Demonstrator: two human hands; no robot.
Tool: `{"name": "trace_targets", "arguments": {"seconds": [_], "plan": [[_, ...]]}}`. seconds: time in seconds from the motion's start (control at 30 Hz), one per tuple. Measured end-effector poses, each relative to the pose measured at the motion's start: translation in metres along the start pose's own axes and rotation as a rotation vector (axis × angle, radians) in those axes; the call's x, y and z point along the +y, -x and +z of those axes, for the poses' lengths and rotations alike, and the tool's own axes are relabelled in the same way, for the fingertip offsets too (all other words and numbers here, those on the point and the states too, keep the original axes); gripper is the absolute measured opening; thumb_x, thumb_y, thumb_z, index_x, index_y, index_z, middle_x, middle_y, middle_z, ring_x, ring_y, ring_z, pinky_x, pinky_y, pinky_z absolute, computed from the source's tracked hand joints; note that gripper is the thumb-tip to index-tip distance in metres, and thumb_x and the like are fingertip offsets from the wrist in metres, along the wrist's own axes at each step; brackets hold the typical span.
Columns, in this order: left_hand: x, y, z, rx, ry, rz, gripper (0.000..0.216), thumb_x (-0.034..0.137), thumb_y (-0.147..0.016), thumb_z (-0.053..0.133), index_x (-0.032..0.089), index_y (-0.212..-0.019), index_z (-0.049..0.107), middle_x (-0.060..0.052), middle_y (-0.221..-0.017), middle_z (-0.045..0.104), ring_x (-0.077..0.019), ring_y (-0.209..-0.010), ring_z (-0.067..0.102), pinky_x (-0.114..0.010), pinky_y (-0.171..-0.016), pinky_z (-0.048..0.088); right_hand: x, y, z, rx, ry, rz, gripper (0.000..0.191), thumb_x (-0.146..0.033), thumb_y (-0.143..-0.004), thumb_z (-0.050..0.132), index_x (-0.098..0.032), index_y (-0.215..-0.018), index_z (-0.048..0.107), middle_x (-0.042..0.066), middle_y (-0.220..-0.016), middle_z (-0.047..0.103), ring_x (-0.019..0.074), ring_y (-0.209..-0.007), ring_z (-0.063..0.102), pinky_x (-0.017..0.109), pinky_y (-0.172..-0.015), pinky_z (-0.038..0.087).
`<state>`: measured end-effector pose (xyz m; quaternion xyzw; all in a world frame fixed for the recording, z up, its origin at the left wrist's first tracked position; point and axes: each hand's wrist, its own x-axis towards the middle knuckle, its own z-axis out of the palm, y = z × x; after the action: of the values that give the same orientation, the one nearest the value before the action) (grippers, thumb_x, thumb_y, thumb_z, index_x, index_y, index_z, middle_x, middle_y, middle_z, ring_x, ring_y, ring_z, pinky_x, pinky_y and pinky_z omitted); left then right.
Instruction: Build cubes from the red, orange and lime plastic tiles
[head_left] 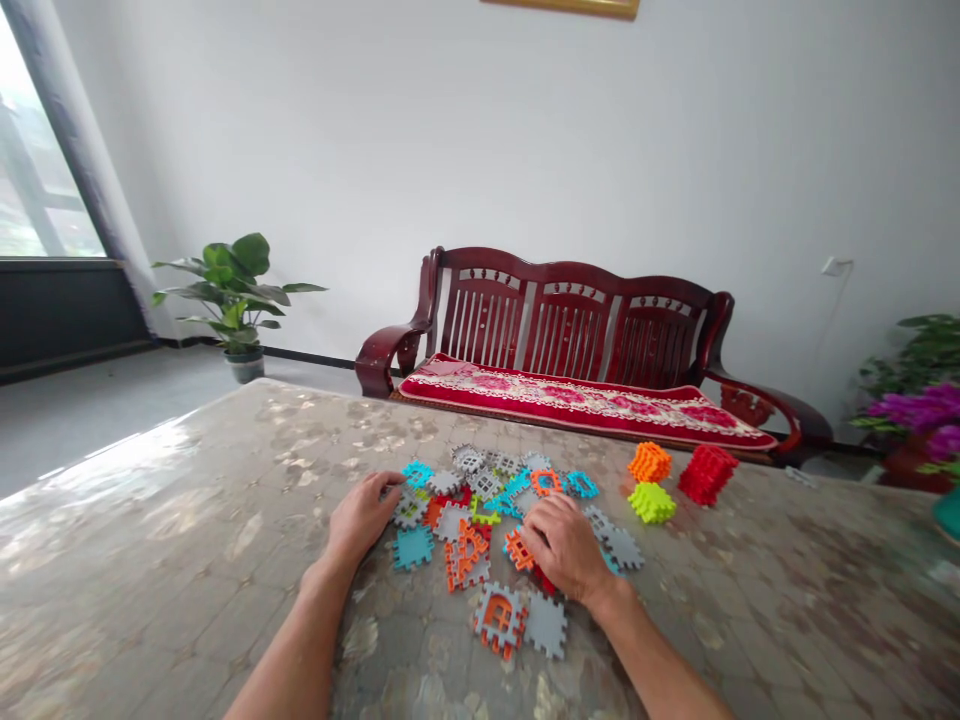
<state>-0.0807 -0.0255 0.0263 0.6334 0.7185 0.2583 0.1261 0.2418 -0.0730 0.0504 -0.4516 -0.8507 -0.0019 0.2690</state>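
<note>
Several flat interlocking plastic tiles [480, 500] in grey, teal, orange and red lie scattered on the patterned table [187, 540]. My left hand [364, 515] rests at the pile's left edge, fingers curled onto a grey tile [410, 508]. My right hand [564, 545] lies palm down over the right part of the pile, fingers bent on an orange tile [517, 548]; what it grips is hidden. Three assembled cubes stand to the right: orange [649, 462], lime green [652, 502] and red [707, 473].
A dark red wooden bench [570, 330] with a floral cushion stands behind the table against a white wall. A potted plant [236, 295] sits at the left by a window. Purple flowers [926, 410] and a teal object [949, 515] sit at the table's right edge.
</note>
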Motion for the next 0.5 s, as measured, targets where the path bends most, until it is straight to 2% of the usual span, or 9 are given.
{"name": "trace_targets", "arguments": {"seconds": [0.07,0.17,0.33,0.5], "plan": [[0.000,0.000,0.000,-0.002,-0.001,0.001,0.032,0.030,-0.085,0.046,0.027,-0.107,0.070,-0.002,-0.117,0.071,-0.0188,-0.104,0.066,-0.025,-0.084,0.047,0.000,-0.001,0.002,0.052,-0.011,0.024,0.033,-0.029,-0.097,0.045,-0.023,-0.073,0.066,0.003,-0.078,0.067,0.0178,-0.082,0.057,0.035,-0.090,0.041],[0.001,-0.001,-0.001,-0.007,-0.001,0.004,0.033,0.030,-0.086,0.045,0.027,-0.107,0.070,-0.002,-0.117,0.071,-0.0197,-0.105,0.066,-0.026,-0.084,0.047,-0.005,-0.009,0.006,0.064,-0.071,0.027,0.024,-0.026,-0.094,0.050,-0.024,-0.082,0.070,0.004,-0.090,0.071,0.0189,-0.092,0.059,0.034,-0.089,0.043],[0.000,-0.001,0.000,-0.019,-0.013,0.006,0.033,0.030,-0.087,0.044,0.027,-0.108,0.069,-0.002,-0.118,0.071,-0.0189,-0.105,0.065,-0.026,-0.086,0.046,-0.018,-0.031,0.016,-0.095,0.001,0.018,0.019,-0.018,-0.087,0.059,-0.027,-0.091,0.075,0.001,-0.112,0.069,0.0189,-0.111,0.054,0.035,-0.101,0.039],[-0.003,-0.001,0.003,-0.009,0.000,0.005,0.033,0.030,-0.087,0.044,0.027,-0.107,0.069,-0.001,-0.116,0.071,-0.0180,-0.105,0.065,-0.025,-0.086,0.046,-0.029,-0.049,0.023,-0.274,0.176,0.059,0.017,-0.019,-0.085,0.061,-0.026,-0.092,0.075,0.004,-0.118,0.066,0.0239,-0.115,0.050,0.038,-0.099,0.040]]}}
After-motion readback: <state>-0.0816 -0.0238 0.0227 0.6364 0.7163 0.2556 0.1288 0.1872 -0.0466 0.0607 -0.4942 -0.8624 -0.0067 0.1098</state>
